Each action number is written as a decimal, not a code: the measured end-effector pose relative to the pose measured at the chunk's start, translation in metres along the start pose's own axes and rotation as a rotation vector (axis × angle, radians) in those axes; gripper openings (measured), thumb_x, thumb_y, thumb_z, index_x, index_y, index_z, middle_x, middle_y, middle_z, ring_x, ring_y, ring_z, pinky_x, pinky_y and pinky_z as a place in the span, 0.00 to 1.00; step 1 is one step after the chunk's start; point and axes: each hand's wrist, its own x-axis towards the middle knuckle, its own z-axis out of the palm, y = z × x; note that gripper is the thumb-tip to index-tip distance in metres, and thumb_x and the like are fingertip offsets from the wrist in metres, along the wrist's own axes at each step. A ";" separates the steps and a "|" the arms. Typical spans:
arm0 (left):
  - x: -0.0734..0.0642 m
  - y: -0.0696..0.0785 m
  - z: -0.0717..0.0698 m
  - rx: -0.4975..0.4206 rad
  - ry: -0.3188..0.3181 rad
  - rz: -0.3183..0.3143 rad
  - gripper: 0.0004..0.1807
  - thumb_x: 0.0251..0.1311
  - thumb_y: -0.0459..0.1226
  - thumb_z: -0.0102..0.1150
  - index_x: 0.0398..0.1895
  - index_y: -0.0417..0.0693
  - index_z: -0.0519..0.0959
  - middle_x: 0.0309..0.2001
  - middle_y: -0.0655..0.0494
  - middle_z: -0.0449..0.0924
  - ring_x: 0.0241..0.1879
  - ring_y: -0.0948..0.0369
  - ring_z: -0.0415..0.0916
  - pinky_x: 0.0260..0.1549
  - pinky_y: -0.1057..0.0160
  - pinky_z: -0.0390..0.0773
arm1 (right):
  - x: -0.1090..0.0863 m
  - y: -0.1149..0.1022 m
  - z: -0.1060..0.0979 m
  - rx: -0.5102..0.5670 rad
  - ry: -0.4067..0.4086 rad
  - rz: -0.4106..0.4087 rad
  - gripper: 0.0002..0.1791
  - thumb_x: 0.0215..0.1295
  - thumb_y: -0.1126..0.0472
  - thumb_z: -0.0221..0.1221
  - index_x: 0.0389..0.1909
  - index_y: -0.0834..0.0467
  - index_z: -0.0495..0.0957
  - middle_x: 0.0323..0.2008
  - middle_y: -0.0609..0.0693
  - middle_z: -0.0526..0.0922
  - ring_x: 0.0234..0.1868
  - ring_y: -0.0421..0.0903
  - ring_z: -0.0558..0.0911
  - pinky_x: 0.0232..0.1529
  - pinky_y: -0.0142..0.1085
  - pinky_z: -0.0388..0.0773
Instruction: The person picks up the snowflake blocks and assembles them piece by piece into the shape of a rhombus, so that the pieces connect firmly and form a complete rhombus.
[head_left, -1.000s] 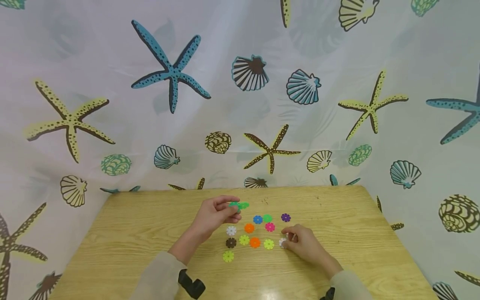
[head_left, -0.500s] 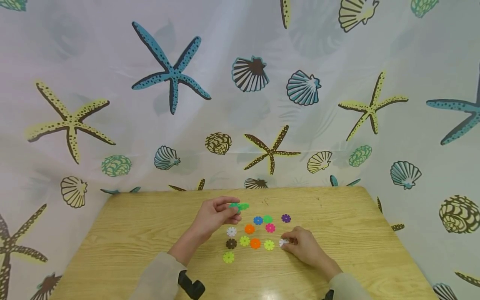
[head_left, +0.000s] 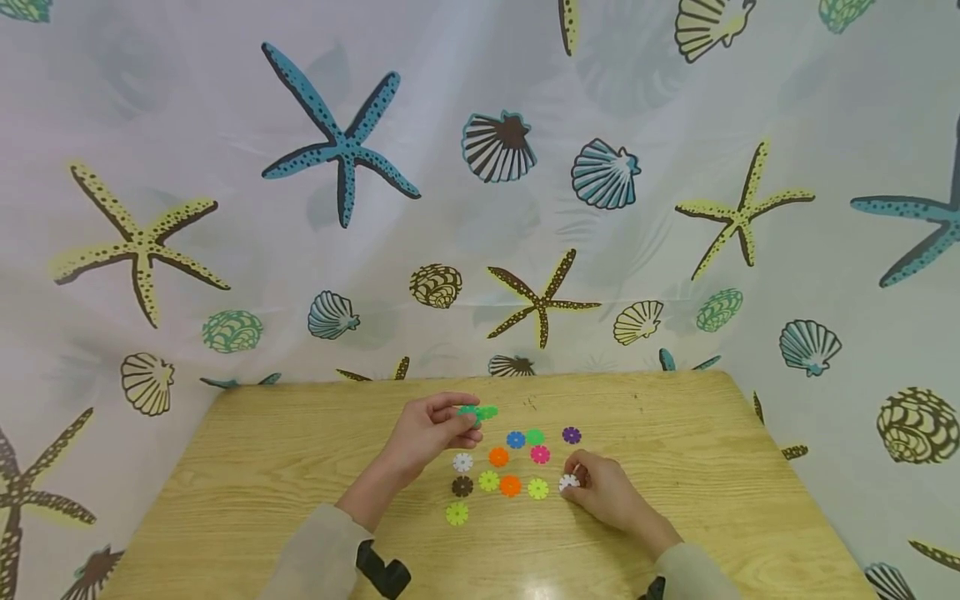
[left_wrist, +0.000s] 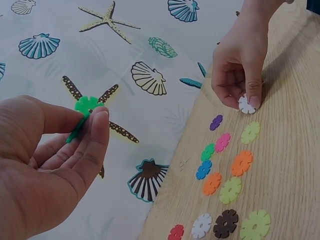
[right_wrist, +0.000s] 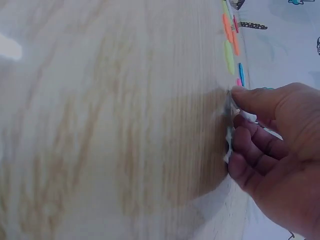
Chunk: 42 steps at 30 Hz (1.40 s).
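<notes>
My left hand [head_left: 431, 429] is raised over the table's far part, pinching two joined green notched discs [left_wrist: 89, 105] between thumb and fingers. One disc faces the left wrist camera and the other stands nearly edge-on. At the right end of the scattered discs, my right hand [head_left: 611, 490] pinches a white notched disc [head_left: 567, 482] at the tabletop. Thumb and fingertips partly cover that disc, and the right wrist view shows little more than its edge. Just left of it lies a yellow disc [head_left: 537, 489]; a purple disc [head_left: 572, 435] lies farther back.
Several more flat discs lie on the wooden table [head_left: 285, 467], among them orange [head_left: 510, 486], pink [head_left: 540, 454], blue [head_left: 516, 439], brown [head_left: 462, 486] and another white disc [head_left: 462, 462]. A red disc [left_wrist: 176, 232] shows in the left wrist view. A patterned curtain [head_left: 450, 208] surrounds the table.
My right fingers have shifted slightly around the white disc, and more of its face now shows. The left hand keeps its place with the green discs, and the loose discs have not moved.
</notes>
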 end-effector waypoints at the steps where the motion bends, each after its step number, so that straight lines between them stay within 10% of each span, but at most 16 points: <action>1: 0.000 0.000 0.000 0.000 0.002 -0.003 0.20 0.75 0.28 0.58 0.67 0.30 0.75 0.35 0.55 0.89 0.35 0.65 0.89 0.44 0.63 0.90 | 0.000 -0.001 -0.001 0.012 -0.001 0.003 0.09 0.68 0.63 0.70 0.45 0.57 0.80 0.31 0.45 0.79 0.31 0.39 0.73 0.32 0.29 0.72; 17: 0.001 -0.004 -0.001 0.005 -0.014 0.003 0.20 0.75 0.28 0.58 0.66 0.29 0.75 0.34 0.55 0.89 0.34 0.64 0.89 0.42 0.65 0.90 | 0.018 -0.041 -0.022 0.281 0.094 -0.002 0.10 0.72 0.63 0.67 0.51 0.61 0.82 0.31 0.61 0.86 0.26 0.57 0.84 0.25 0.30 0.78; 42: 0.001 -0.007 0.001 0.031 -0.028 0.002 0.19 0.75 0.28 0.58 0.66 0.29 0.76 0.34 0.54 0.88 0.34 0.64 0.89 0.42 0.64 0.90 | 0.037 -0.101 -0.034 0.471 0.104 -0.103 0.13 0.76 0.63 0.62 0.56 0.65 0.82 0.35 0.65 0.88 0.25 0.44 0.84 0.28 0.31 0.82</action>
